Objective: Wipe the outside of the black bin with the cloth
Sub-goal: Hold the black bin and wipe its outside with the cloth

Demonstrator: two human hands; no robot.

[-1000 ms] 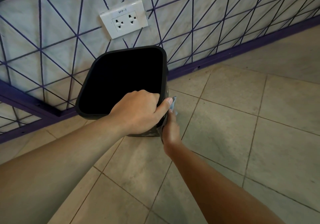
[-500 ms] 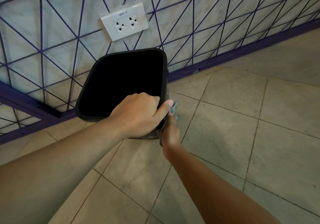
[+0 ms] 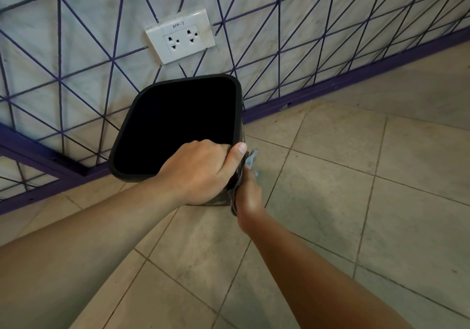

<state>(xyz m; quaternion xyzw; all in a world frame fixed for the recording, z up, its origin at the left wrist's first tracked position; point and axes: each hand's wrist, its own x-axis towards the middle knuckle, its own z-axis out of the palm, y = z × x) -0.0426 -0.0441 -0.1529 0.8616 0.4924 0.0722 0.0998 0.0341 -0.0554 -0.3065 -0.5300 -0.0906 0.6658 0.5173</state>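
Wall: pale marble-look panels crossed by thin purple lines, with a purple skirting strip [image 3: 356, 80] along its foot.
Floor [image 3: 343, 201]: beige square tiles with dark grout lines, running from the skirting toward the camera.
Left hand [image 3: 201, 173]: fingers curled over the near rim of the bin and reaching inside, thumb laid along the outer right corner, gripping the bin.
Socket: white double wall outlet [image 3: 181, 36], printed "8PP-2", on the wall just above the bin's far rim.
Black bin [image 3: 132, 115]: square with rounded corners, standing on the floor close to the skirting, mouth tilted toward the camera, inside all dark.
Cloth [image 3: 250, 159]: pale blue-grey, bunched against the bin's outer right wall, just below the left thumb.
Right hand [image 3: 248, 193]: pressed to the bin's right side with the cloth held between palm and wall; whether its fingers are curled or flat cannot be told.
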